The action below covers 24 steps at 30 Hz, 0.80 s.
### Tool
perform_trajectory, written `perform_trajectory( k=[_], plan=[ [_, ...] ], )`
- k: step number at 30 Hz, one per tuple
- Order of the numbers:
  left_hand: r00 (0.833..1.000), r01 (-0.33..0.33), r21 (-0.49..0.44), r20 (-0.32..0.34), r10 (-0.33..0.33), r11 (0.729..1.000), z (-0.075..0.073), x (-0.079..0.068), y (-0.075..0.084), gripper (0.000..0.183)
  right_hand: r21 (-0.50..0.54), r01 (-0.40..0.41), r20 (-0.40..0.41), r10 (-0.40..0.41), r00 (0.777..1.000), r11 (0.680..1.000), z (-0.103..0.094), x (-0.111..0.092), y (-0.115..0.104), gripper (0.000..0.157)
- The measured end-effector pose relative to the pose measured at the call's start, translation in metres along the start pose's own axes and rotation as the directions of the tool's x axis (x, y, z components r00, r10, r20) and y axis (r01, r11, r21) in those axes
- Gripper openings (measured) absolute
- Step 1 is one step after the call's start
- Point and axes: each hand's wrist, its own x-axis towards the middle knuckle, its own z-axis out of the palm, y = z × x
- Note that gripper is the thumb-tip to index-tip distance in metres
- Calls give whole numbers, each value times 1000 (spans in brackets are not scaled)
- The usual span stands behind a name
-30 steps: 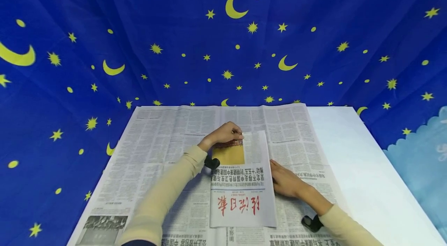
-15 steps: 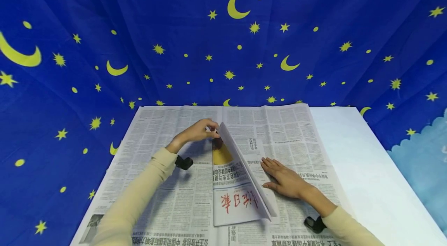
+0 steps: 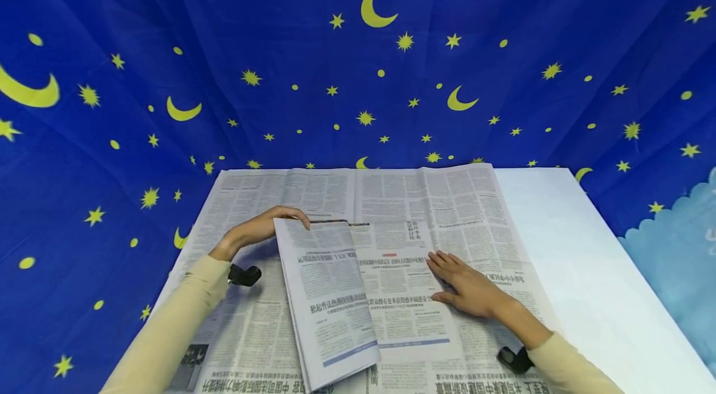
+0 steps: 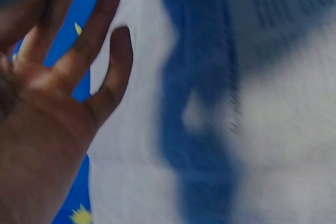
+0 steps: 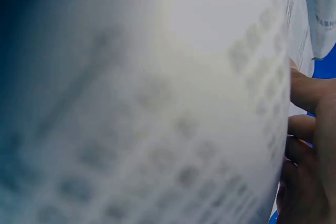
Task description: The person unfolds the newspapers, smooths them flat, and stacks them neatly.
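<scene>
A folded newspaper (image 3: 411,316) lies with its printed inside upward, and its left part (image 3: 332,301) is lifted and swung over to the left. My left hand (image 3: 260,227) pinches that lifted part at its top edge, the thumb hidden behind the paper. In the left wrist view the hand (image 4: 58,98) reaches up to the sheet, its little finger free of it. With fingers spread, my right hand (image 3: 470,287) rests on the right edge of the newspaper. A blurred sheet fills most of the right wrist view, beside the right hand (image 5: 310,145).
Large newspaper sheets (image 3: 252,294) cover most of the white table (image 3: 582,257), whose bare strip shows at the right. A blue cloth (image 3: 313,58) with yellow stars and moons hangs behind and at the sides. Black wrist cameras (image 3: 244,275) sit on both wrists.
The left hand has moved left with the newspaper's upper part, turning it over and hiding the red-titled front page. The right hand has come to lie flat on the right edge.
</scene>
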Motion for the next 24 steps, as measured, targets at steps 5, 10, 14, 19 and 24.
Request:
perform_trajectory(
  k=[5,10,14,19,24],
  plan=[
    [995,64,-269,-61,-83,961,-2,-22,-16,36,-8,15,-11,-15,1000,1000,-1,-3,1,75],
    [989,-10,-408,-140,-51,913,-7,-39,-30,34,-33,17,-22,-18,1000,999,0,-8,2,74],
    [967,0,-308,-242,-78,952,-6,-49,-39,34,-32,5,-30,-6,1000,999,1,-13,3,75],
    [937,96,43,-342,-76,994,2,-54,-44,38,-26,-9,-45,7,999,1000,1,-18,5,76],
    [922,132,415,-385,42,900,16,-49,-39,43,-22,-26,-61,25,998,999,3,-23,7,76]
  ],
)
